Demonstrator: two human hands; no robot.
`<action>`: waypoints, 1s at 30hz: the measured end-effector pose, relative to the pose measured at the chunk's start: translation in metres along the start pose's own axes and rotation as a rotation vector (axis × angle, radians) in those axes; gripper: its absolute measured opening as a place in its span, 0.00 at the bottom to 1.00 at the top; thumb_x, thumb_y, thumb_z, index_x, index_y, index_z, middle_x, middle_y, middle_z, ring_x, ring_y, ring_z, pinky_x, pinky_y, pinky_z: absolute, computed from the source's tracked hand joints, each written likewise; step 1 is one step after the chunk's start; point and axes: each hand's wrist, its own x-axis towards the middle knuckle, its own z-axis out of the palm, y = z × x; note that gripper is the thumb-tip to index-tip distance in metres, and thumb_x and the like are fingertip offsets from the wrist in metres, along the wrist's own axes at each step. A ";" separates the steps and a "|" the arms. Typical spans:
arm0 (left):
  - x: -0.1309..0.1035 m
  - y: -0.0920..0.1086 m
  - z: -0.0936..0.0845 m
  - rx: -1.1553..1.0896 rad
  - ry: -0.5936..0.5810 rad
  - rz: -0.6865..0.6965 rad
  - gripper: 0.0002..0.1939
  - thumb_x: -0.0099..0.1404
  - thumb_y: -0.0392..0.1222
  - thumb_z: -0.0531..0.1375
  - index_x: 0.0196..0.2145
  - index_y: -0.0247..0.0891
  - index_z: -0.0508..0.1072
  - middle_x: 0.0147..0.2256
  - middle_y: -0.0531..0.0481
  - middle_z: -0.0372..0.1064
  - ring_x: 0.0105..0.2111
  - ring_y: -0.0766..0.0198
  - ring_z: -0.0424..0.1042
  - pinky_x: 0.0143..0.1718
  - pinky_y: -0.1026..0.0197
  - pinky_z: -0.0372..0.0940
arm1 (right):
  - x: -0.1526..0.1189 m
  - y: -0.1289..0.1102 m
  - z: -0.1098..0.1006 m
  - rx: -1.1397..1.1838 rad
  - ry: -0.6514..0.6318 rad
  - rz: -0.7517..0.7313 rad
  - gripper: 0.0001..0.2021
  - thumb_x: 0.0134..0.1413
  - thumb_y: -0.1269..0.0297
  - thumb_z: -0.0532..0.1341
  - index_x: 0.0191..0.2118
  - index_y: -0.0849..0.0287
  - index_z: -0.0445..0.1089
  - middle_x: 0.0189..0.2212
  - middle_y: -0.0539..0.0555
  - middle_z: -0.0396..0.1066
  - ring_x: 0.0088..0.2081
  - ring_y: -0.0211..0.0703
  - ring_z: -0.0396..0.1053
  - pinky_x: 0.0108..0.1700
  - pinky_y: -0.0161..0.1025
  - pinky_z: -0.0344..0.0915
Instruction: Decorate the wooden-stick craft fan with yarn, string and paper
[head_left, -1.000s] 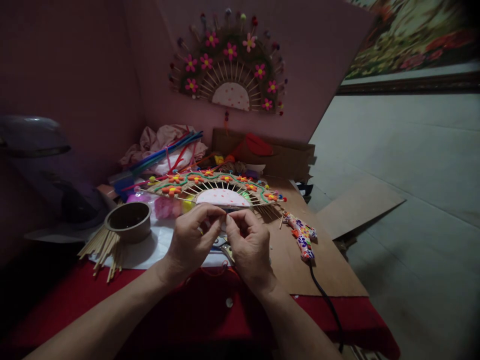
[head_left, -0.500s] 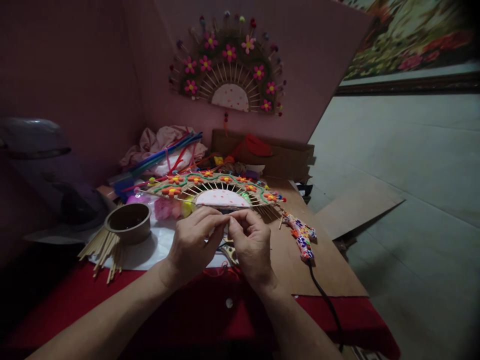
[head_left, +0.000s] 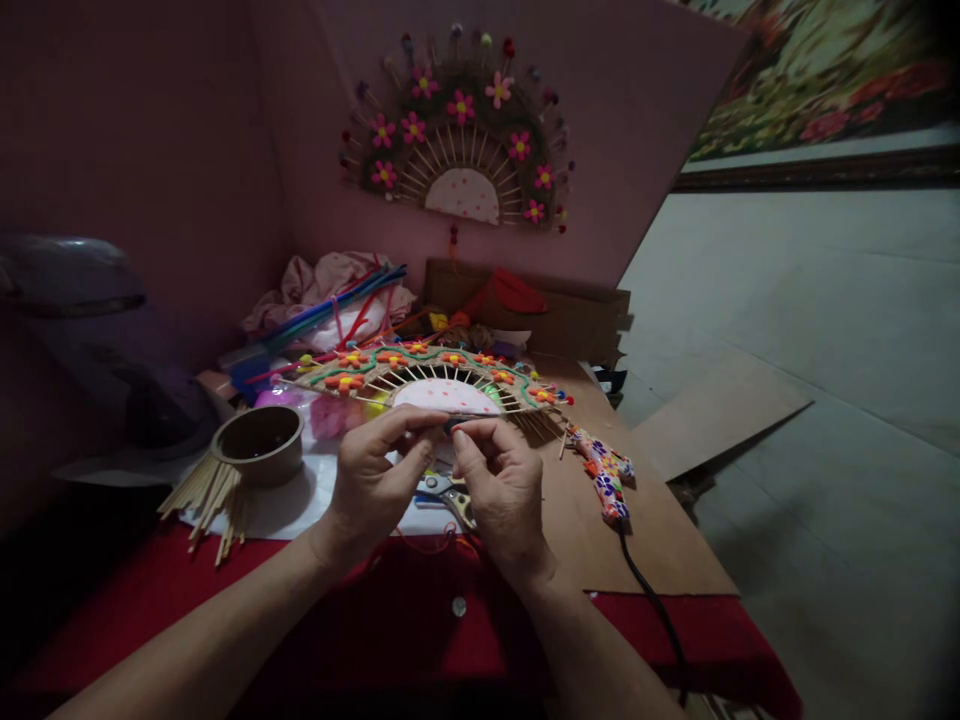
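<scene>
A small dark piece (head_left: 453, 425) sits at the fingertips of the right hand (head_left: 504, 490), pinched between thumb and forefinger above the desk (head_left: 390, 620). The left hand (head_left: 371, 475) is close beside it, thumb and forefinger a little apart (whether its forefinger touches the piece, I cannot tell). Below and between the hands lie scissors (head_left: 452, 493); just beyond is a flower-trimmed fan (head_left: 446, 396). On the left, a brown bowl (head_left: 274, 470) stands by a bundle of sticks (head_left: 206, 508); on the right, a flower-patterned tool (head_left: 604, 475) lies on cardboard (head_left: 637, 550). Red cloth covers the desk's near edge. A similar fan (head_left: 461, 192) adorns the pink wall (head_left: 300, 110) behind.
</scene>
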 end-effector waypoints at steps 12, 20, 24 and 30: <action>0.001 0.001 0.001 0.214 -0.031 0.248 0.04 0.61 0.30 0.59 0.33 0.34 0.73 0.29 0.49 0.73 0.27 0.69 0.70 0.27 0.67 0.64 | -0.003 0.005 -0.001 -0.042 -0.044 0.014 0.06 0.56 0.64 0.59 0.35 0.61 0.70 0.24 0.49 0.69 0.25 0.34 0.63 0.27 0.32 0.62; 0.000 0.000 0.002 0.215 -0.062 0.230 0.04 0.62 0.30 0.58 0.32 0.35 0.72 0.26 0.51 0.71 0.26 0.69 0.68 0.26 0.67 0.63 | 0.000 0.006 -0.001 -0.078 -0.002 0.032 0.06 0.55 0.64 0.59 0.32 0.61 0.69 0.23 0.49 0.68 0.25 0.35 0.64 0.27 0.33 0.63; 0.000 0.001 0.002 0.187 -0.047 0.190 0.04 0.60 0.30 0.59 0.31 0.34 0.73 0.26 0.51 0.72 0.24 0.70 0.68 0.25 0.68 0.63 | 0.000 0.003 -0.001 -0.067 -0.012 0.025 0.05 0.54 0.65 0.60 0.31 0.61 0.69 0.23 0.48 0.67 0.25 0.34 0.63 0.27 0.32 0.62; 0.001 -0.001 0.002 -0.014 -0.045 -0.078 0.02 0.59 0.33 0.61 0.31 0.35 0.75 0.27 0.51 0.73 0.22 0.70 0.69 0.21 0.69 0.63 | -0.002 0.003 -0.001 -0.065 -0.028 0.013 0.05 0.54 0.66 0.59 0.32 0.61 0.69 0.23 0.48 0.67 0.24 0.34 0.63 0.27 0.32 0.61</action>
